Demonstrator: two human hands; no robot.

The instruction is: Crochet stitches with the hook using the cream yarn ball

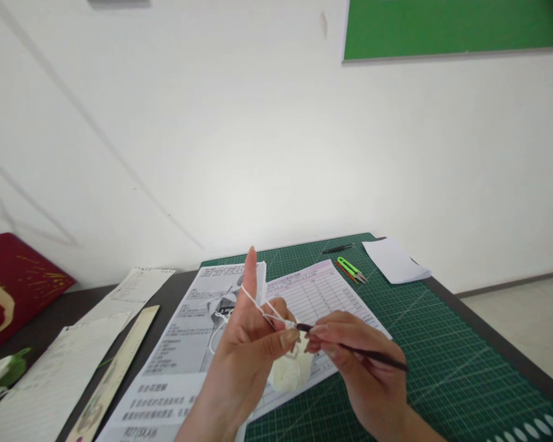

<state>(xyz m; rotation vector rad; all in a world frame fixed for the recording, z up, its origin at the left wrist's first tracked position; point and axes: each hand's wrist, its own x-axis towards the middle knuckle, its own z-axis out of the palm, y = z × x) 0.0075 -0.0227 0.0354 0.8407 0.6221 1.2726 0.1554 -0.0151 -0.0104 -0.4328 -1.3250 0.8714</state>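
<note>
My left hand (pixel 246 347) has its index finger raised, with white yarn (pixel 262 307) looped round it. Its thumb and other fingers pinch a small bit of white yarn work at the hook's tip. In my right hand (pixel 366 362) is a dark crochet hook (pixel 378 355), held like a pen, its tip in the white stitches between the hands. A ball of cream yarn (pixel 291 371) lies below and behind the fingers, on the printed sheets, and is partly covered by them.
A green cutting mat (pixel 433 344) bears printed sheets (pixel 320 294), green snips (pixel 349 267), black tweezers (pixel 337 248) and white paper (pixel 394 261). Leftward lie a ruler-like strip (pixel 120 368), handwritten pages (pixel 59 368), green yarn (pixel 17 366) and a red item (pixel 18 282). Behind stands a white wall (pixel 258 123).
</note>
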